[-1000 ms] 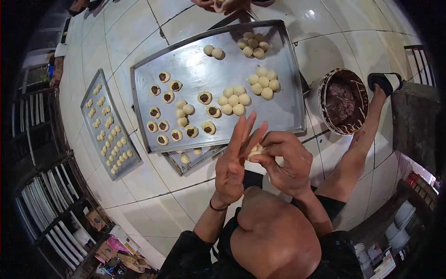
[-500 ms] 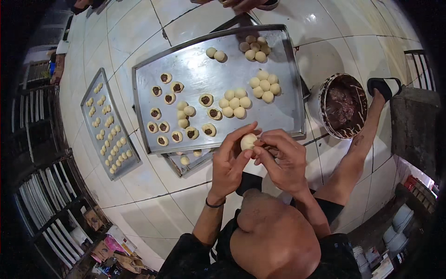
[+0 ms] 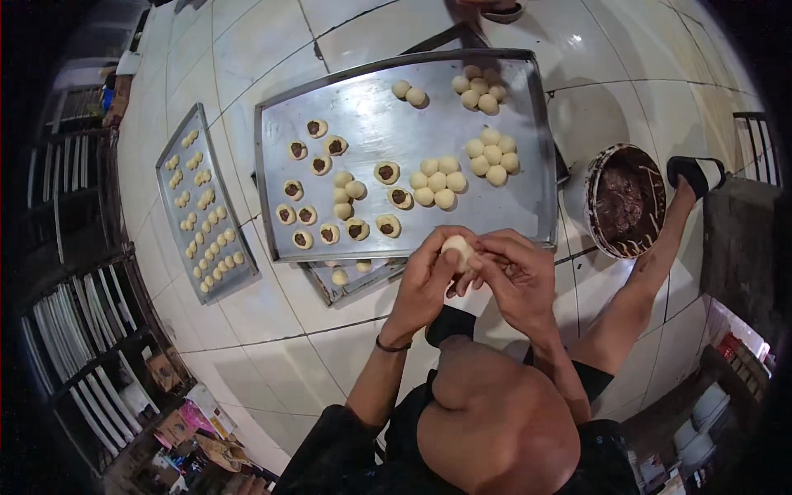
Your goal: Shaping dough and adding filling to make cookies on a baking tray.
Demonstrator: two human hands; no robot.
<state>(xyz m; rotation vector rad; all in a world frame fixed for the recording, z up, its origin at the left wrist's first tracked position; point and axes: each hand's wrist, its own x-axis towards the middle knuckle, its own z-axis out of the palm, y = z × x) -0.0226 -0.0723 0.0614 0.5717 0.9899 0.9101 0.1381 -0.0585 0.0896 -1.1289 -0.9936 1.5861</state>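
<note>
My left hand [image 3: 422, 285] curls round a pale, rounded dough ball [image 3: 455, 247] at the lower middle. My right hand [image 3: 521, 285] grips its right side with thumb and fingers. Just beyond them, a large metal tray [image 3: 355, 103] carries several groups of smooth dough balls [image 3: 438, 181] and several dough rounds with dark filling [image 3: 386, 172] showing on top. To the right of the tray is a bucket [image 3: 620, 202] of thick dark brown filling, its rim streaked.
A second tray [image 3: 216, 148] with small dough pieces lies at the left on white tiles. Another tray [image 3: 318, 280] sits beneath the large one. My outstretched leg [image 3: 635, 305] borders the bucket. Racks [image 3: 82, 346] line the left side. Another person's foot [image 3: 503, 11] shows at the top.
My left fingers, straighter a second ago, have curled round the dough, which now shows as a ball. The view has shifted slightly, and the other person's hands at the top have left it.
</note>
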